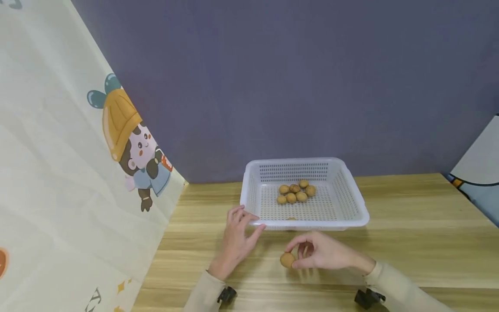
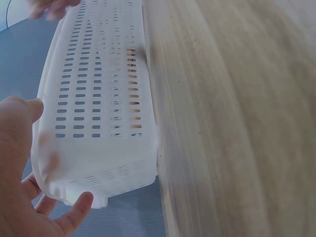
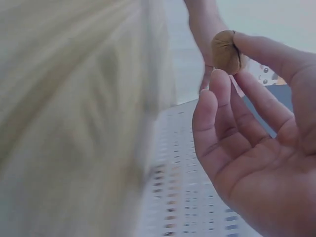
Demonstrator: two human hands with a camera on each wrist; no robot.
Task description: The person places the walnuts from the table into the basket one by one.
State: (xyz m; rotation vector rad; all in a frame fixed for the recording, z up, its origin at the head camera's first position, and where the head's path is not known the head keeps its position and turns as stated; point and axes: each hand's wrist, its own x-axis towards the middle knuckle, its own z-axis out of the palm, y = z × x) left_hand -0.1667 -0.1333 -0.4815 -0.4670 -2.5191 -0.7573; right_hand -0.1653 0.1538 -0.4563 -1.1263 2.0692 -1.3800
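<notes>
In the head view, a white perforated plastic basket [image 1: 306, 224] stands on the wooden table with several walnuts [image 1: 291, 198] grouped inside. Another walnut peeks out behind its near wall. My left hand [image 1: 238, 240] grips the near left corner of the rim, thumb at the front and fingers round the side. In front of the basket, my right hand [image 1: 323, 251] pinches a walnut [image 1: 287, 260] between thumb and fingertips. The right wrist view shows the seam of this walnut [image 3: 227, 52] close up. Through the wall slots in the left wrist view, brown patches show inside the basket [image 2: 98, 148].
A dark blue-grey backdrop [image 1: 273, 86] rises behind the wooden table [image 1: 409, 234]. On the left hangs a pale sheet [image 1: 50, 151] printed with a cartoon figure. A white object [image 1: 481, 156] with a dark cable is at the right edge.
</notes>
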